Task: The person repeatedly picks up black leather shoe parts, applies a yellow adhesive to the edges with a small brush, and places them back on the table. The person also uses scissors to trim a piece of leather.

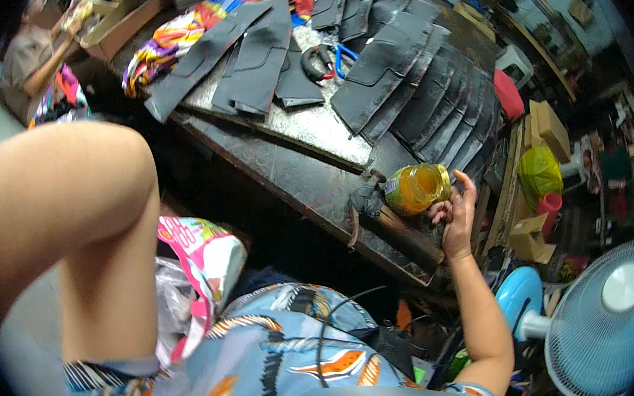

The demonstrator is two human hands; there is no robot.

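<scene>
My right hand (456, 216) is at the near right of the workbench, beside a glass jar (413, 189) with amber contents and a yellow rim. One finger stretches up past the rim while the others curl loosely; whether they touch the glass is unclear. Left of the jar is a dark tool head, and a brown wooden bar (406, 234) lies below it. Close to the camera, my bare left arm (93, 198) is bent sharply, its hand out of view. Flat black cut pieces (384, 70) lie overlapped in rows across the bench (259, 162).
Black-and-red pliers-like handles (317, 64) and a blue handle (341, 60) lie among the pieces. Colourful cloth (164, 50) is piled behind. A blue fan (601, 321) stands at right, near cartons (548, 131). Another person (30, 63) works at far left beside a box.
</scene>
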